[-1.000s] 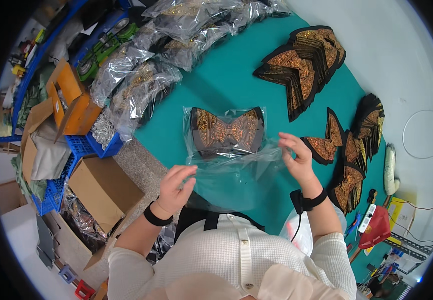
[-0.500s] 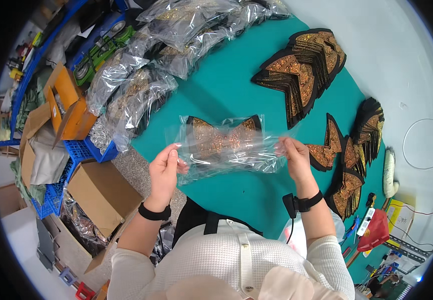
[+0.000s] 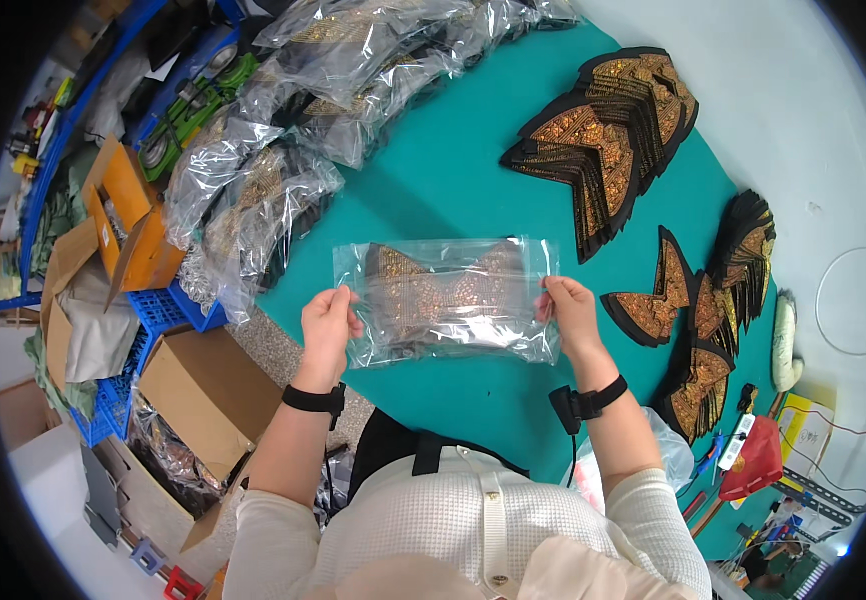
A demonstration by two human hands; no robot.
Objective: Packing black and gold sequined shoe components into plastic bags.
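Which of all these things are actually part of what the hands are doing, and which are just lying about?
In use:
left hand
right hand
clear bag with beaded patch
stack of loose patches
pile of bagged patches

Lying about:
cardboard boxes
blue crates
red tool

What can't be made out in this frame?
Head view, the only one:
- Piece inside the clear bag: detail blurred by glare and wrinkled plastic.
- Left hand and right hand: fingertips behind the bag edges.
- Bagged pile: count unclear, bags overlap.
- Loose stacks: lower pieces covered.
- Bins: contents too small, bent at the rim.
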